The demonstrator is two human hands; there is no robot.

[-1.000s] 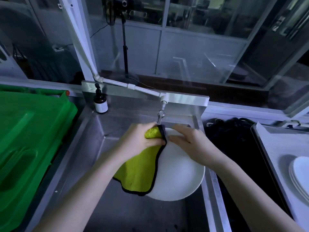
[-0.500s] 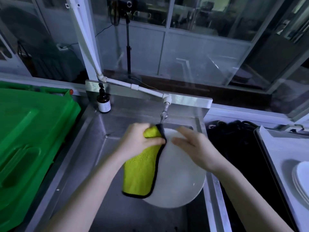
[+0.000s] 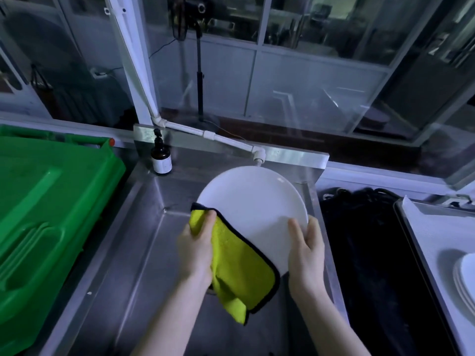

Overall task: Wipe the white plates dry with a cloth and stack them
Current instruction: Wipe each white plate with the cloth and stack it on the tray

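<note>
A person dries a white plate point(image 3: 253, 206) over a steel sink point(image 3: 133, 242), with a stack of plates point(image 3: 466, 281) waiting at the far right.

Head view: the right hand point(image 3: 305, 249) grips the plate's lower right rim, thumb on the face and fingers curled behind, while the left hand point(image 3: 196, 250) is closed on a yellow cloth point(image 3: 239, 265) pressed against the lower left edge. The plate tilts up and away from both hands, toward the tap point(image 3: 258, 156). The stack lies well to the right, nearer the right hand, so that hand likely carries the plate over. Counted: one plate in hand, one cloth, one stack of roughly three plates cut off by the frame edge.
</note>
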